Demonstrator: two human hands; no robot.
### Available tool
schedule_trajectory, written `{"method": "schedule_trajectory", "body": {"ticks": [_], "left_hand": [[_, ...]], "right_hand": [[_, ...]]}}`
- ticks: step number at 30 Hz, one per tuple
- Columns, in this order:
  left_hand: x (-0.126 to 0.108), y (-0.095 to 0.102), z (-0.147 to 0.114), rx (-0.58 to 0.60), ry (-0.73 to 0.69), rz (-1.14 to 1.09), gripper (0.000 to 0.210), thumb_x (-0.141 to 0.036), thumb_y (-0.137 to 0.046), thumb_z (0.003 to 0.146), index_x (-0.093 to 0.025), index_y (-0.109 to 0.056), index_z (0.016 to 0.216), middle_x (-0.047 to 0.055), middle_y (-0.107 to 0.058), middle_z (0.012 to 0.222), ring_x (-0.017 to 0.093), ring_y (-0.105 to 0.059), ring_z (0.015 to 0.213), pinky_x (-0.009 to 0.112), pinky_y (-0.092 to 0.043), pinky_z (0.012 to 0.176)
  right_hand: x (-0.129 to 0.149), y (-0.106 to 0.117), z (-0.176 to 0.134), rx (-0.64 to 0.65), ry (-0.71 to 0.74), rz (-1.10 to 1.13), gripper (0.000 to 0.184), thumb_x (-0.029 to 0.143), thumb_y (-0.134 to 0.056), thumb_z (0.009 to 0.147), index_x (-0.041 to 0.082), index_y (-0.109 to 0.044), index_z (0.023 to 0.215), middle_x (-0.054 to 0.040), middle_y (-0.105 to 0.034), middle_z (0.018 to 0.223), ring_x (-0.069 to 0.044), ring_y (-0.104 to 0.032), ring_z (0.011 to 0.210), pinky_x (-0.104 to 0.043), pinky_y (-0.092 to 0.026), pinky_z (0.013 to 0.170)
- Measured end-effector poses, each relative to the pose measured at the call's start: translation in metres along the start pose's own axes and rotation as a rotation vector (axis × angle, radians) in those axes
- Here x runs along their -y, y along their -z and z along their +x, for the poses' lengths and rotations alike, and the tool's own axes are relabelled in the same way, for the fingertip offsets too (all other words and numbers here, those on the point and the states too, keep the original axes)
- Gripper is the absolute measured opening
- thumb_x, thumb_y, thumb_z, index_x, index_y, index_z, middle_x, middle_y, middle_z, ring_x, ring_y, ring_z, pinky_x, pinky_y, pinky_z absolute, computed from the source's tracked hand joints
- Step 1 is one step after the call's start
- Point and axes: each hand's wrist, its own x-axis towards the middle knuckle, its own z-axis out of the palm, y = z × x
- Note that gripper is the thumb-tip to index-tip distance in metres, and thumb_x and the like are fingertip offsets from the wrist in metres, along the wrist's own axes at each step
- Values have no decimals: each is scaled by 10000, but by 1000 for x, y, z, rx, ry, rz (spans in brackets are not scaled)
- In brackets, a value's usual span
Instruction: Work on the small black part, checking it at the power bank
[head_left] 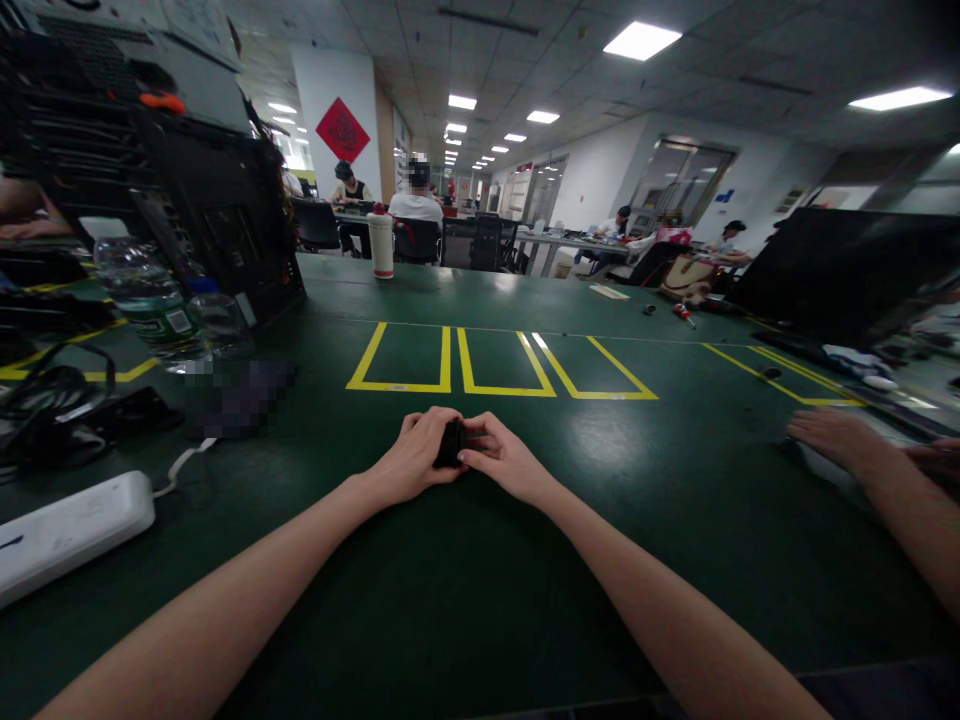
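Left hand curls around a black piece, midway between the table's left and right sides and nearer its near edge than its far one. Right hand meets it from the right, thumb and fingers narrowly spaced; whether they grip it, I cannot tell. What shows of the piece runs longest from near to far; its ends are partly covered, so which way it points is unclear.

Just beyond lie three yellow tape frames. Toward the left edge are a power strip, cables, bottles and a computer case. A cup stands near the far edge. Rightward, another person's hand rests before a monitor. Green table stretches from both hands to the near edge.
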Motion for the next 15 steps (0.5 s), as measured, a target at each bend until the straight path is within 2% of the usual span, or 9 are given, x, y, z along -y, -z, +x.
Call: {"method": "schedule_trajectory", "body": {"ticks": [5,10,15], "left_hand": [[1,0,-1,4,3,0,477,-254,-571,751,-225,-312,1151,63,-443,1107,228,-448,1037,426,-292,942],[0,2,-1,5,-9,-6,484,-272,-570,758,-225,-302,1159,70,-444,1115,232,-453,1043,428,-294,939],[-1,2,0,7,-2,-4,465,-274,-566,761,-224,-313,1148,68,-445,1108,230,-453,1037,426,-296,935]], "right_hand": [[2,0,-2,47,-8,73,289,179,-586,751,228,-439,995,-12,-516,1018,-169,-546,1015,-367,-469,873],[2,-3,-1,-15,-3,22,179,217,-549,781,221,-472,942,-11,-521,976,-169,-567,956,-361,-495,818],[-2,-4,1,-52,0,-17,249,203,-546,777,227,-459,1009,-32,-496,1057,-178,-546,983,-356,-498,808]]}}
